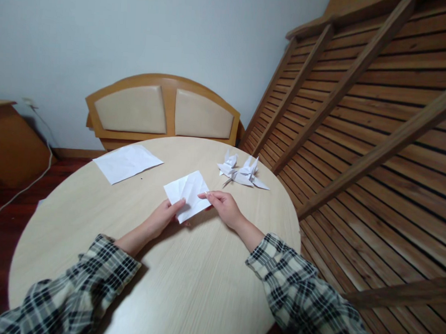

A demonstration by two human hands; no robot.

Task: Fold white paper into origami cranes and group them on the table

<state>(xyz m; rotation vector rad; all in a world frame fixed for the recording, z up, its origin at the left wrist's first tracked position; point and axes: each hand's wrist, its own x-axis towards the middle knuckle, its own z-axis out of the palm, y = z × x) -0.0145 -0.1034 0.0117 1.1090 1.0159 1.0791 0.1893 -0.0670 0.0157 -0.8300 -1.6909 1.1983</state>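
A creased white paper (187,191), folded to a small square, is held just above the round light-wood table (185,285). My left hand (164,219) pinches its near left corner with thumb on top. My right hand (223,206) pinches its right edge with fingers closed. Both arms wear plaid sleeves.
A flat white sheet (127,162) lies at the table's far left. Folded paper cranes (241,172) sit at the far right edge. A padded wooden chair back (162,110) stands behind the table. A slatted wooden frame (362,120) leans on the right. A cord (25,187) runs over the floor at left.
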